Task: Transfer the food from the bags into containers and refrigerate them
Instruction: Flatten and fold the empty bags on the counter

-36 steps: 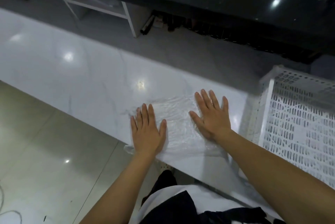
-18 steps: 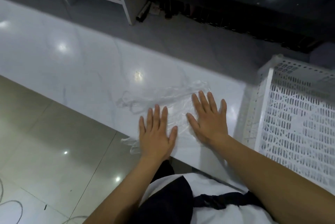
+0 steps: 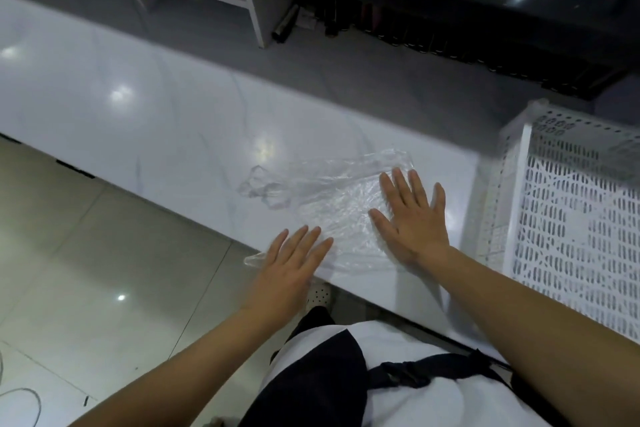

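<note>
both hands lie flat with straight fingers, the right hand (image 3: 414, 219) pressing the empty clear bag (image 3: 341, 208) spread leftward of its fingertips on the counter (image 3: 156, 136), so the left hand (image 3: 292, 260) should probably sweep outward slowly, easing air out without tearing.

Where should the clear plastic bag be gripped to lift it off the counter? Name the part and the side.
Pinch the bunched handle loops of the clear, flattened plastic bag, coming from the left. They stand crumpled off the white marble counter, so probably give a grip, whereas the body lies flat under the right hand, left hand at its near edge.
</note>
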### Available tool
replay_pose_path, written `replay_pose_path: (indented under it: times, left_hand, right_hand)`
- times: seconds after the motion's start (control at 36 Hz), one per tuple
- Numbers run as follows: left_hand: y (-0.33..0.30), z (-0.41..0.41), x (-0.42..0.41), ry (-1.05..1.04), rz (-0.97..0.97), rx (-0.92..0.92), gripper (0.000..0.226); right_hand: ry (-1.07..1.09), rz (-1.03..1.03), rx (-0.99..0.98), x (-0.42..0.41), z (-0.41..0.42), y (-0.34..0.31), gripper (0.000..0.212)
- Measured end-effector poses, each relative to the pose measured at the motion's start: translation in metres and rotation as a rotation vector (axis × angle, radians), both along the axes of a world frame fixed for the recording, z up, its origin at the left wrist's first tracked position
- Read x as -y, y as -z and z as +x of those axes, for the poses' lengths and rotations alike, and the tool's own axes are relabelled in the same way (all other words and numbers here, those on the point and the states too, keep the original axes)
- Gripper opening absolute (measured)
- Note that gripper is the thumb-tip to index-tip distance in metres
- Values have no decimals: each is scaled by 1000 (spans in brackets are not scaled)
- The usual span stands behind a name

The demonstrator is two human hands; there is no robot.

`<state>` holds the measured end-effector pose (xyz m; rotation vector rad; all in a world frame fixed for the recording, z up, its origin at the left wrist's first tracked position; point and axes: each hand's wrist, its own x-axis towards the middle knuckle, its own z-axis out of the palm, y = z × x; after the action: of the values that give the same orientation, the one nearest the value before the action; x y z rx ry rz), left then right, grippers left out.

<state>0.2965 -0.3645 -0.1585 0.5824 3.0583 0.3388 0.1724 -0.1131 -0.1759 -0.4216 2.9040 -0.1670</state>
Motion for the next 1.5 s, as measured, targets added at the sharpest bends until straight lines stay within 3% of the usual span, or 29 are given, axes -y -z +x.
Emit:
replay_pose_path:
  times: [0.22,0.36,0.44,0.53,0.61,0.75,0.89,0.94,1.06,1.11,1.17,1.22,1.31,1.36,1.5]
  left_hand:
    - [-13,-16,24,152,122,18,54]
    - [-23,-23,28,154,267,74,21]
    - [-30,-30,25,131,313,66,10]
    - [-38,-37,26,-14,380,177,15]
    - [-44,-46,35,-35,436,249,11]
    - [-59,-71,53,-113,620,452,10]
    - [-68,-99,70,-277,889,610,16]
    - [-69,-111,73,-338,915,646,17]
    - [-67,-132,78,-428,870,694,19]
    - [-66,-139,77,-437,779,625,19]
    - [-70,-143,74,-394,483,401,13]
    - [-74,-143,67,-352,238,66,22]
    - [-82,-131,34,-195,299,-207,32]
    - [-74,-122,5,-110,271,-115,42]
    - [-24,-120,-35,-122,-35,267,58]
  right_hand:
    - [12,-20,54,-1,-6,-1,70]
    - [18,-9,102,0,-12,-7,72]
    - [12,-3,176,1,-17,-17,73]
    - [25,-74,206,-1,-16,-35,68]
    - [59,-203,297,-7,-9,-59,69]
    - [206,-607,640,-20,-2,-100,95]
    - [253,-909,668,-28,0,-112,49]
    - [322,-968,608,-27,-1,-105,43]
    - [516,-1000,425,-9,-8,-91,27]
    - [617,-975,338,1,-14,-86,15]
    - [680,-946,304,9,-21,-80,7]
    - [711,-887,276,15,-26,-75,2]
    - [730,-762,210,24,-30,-71,4]
    - [736,-679,176,28,-31,-66,9]
    - [673,-420,109,36,-31,-62,14]
